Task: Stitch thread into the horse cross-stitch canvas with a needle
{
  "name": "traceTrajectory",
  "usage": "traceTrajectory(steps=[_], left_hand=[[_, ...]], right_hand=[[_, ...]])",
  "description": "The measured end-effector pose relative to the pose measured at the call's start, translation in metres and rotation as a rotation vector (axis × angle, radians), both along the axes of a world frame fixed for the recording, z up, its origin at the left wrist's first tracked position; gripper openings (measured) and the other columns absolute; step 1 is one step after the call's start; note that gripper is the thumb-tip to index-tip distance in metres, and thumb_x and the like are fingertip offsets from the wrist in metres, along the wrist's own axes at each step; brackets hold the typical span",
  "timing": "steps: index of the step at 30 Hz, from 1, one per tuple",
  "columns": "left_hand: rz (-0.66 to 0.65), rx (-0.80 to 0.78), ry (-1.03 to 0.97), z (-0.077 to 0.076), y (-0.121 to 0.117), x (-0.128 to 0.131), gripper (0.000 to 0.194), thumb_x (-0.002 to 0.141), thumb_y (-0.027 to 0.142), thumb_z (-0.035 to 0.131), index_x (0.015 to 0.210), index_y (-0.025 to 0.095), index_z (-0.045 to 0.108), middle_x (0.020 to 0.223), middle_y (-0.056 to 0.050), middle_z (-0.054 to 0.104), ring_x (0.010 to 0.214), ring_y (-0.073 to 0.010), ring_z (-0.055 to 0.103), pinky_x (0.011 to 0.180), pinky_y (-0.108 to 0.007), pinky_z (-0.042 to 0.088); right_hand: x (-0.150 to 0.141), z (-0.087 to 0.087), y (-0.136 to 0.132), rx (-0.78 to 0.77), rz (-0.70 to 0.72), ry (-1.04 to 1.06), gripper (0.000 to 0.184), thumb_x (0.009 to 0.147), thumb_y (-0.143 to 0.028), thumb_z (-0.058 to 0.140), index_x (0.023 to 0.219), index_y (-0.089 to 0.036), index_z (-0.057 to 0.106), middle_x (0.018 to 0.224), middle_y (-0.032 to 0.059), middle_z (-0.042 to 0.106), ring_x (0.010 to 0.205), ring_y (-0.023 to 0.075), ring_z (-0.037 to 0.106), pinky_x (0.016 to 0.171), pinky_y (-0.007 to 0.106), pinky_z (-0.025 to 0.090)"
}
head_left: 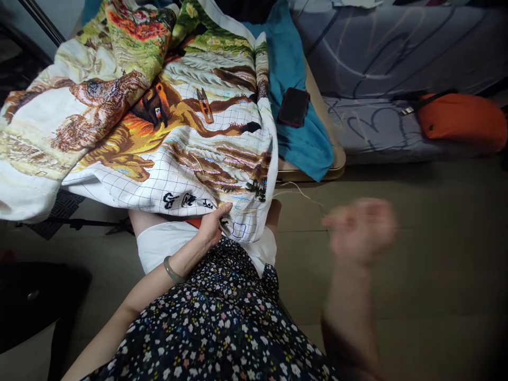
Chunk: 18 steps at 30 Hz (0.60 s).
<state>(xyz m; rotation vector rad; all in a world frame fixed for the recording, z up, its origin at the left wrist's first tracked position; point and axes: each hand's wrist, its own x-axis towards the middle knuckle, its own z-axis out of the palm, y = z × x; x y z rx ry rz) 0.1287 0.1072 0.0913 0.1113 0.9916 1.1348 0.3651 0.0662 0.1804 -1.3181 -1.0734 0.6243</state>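
A large cross-stitch cloth [159, 177], printed with a grid and partly covered with coloured stitching, spreads over a table and my lap. My left hand [210, 226] grips its near edge, thumb on top and the other fingers hidden underneath. Out to the right, over the floor, my raised right hand [362, 233] is blurred by motion, its fingers looking closed. A pale thread [296, 191] runs from the cloth toward those fingertips; any needle is too blurred to see. Orange-handled thread snips [205, 106] lie on the cloth.
A dark phone [293, 107] rests on teal fabric [317, 151] at the table's right edge. Beyond stands a grey patterned sofa [369, 119] with an orange pouch [462, 121] on it. A dark object [35, 312] stands at lower left, and a thin black stand leg is under the cloth.
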Motion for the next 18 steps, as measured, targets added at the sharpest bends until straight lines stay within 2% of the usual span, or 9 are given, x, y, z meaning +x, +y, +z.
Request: traceTrajectory(steps=[1, 2, 4, 6, 11, 18], left_hand=[[-0.007, 0.002, -0.005, 0.001, 0.0, 0.0, 0.037, 0.051, 0.022, 0.088, 0.083, 0.013, 0.072, 0.086, -0.008, 0.075, 0.097, -0.0248, 0.07, 0.094, -0.035, 0.052], [-0.016, 0.0, -0.009, 0.001, 0.0, -0.001, 0.037, 0.051, 0.022, 0.088, 0.083, 0.013, 0.071, 0.085, -0.008, 0.075, 0.096, -0.0245, 0.07, 0.093, -0.035, 0.052], [-0.036, -0.016, -0.009, 0.001, 0.0, -0.001, 0.036, 0.051, 0.022, 0.088, 0.081, 0.012, 0.071, 0.082, -0.008, 0.074, 0.09, -0.0235, 0.071, 0.089, -0.034, 0.052], [-0.047, -0.024, -0.004, 0.001, 0.0, -0.002, 0.034, 0.051, 0.023, 0.088, 0.078, 0.011, 0.071, 0.077, -0.006, 0.073, 0.081, -0.0211, 0.07, 0.085, -0.033, 0.052], [-0.049, -0.015, -0.01, 0.003, -0.001, -0.001, 0.031, 0.05, 0.023, 0.088, 0.074, 0.012, 0.071, 0.072, -0.004, 0.072, 0.069, -0.0171, 0.067, 0.078, -0.03, 0.053], [-0.03, -0.037, -0.013, 0.007, 0.0, 0.0, 0.026, 0.052, 0.02, 0.086, 0.071, 0.012, 0.07, 0.07, -0.003, 0.071, 0.064, -0.0136, 0.065, 0.073, -0.027, 0.052]], right_hand=[[-0.02, -0.015, 0.002, -0.051, 0.063, 0.039, 0.014, 0.087, -0.036, 0.061, 0.08, -0.023, 0.059, 0.049, -0.0075, 0.04, 0.038, 0.0099, 0.041, 0.039, 0.023, 0.039], [-0.041, -0.029, 0.004, -0.156, 0.193, 0.013, 0.011, 0.086, -0.033, 0.06, 0.084, -0.022, 0.06, 0.049, -0.0069, 0.045, 0.039, 0.0103, 0.044, 0.04, 0.022, 0.039], [-0.078, -0.053, 0.005, -0.275, 0.392, -0.113, 0.012, 0.087, -0.028, 0.057, 0.091, -0.02, 0.065, 0.055, -0.0038, 0.057, 0.045, 0.011, 0.052, 0.045, 0.022, 0.042], [-0.101, -0.065, 0.006, -0.283, 0.428, -0.238, 0.017, 0.088, -0.026, 0.055, 0.094, -0.018, 0.069, 0.059, -0.0014, 0.062, 0.051, 0.0117, 0.057, 0.053, 0.023, 0.046], [-0.11, -0.068, 0.01, -0.273, 0.356, -0.304, 0.022, 0.088, -0.026, 0.053, 0.094, -0.016, 0.073, 0.058, 0.0007, 0.066, 0.05, 0.013, 0.06, 0.057, 0.024, 0.048], [-0.109, -0.068, 0.014, -0.282, 0.357, -0.355, 0.025, 0.087, -0.026, 0.053, 0.092, -0.015, 0.074, 0.059, 0.0026, 0.068, 0.052, 0.014, 0.061, 0.056, 0.024, 0.047]])
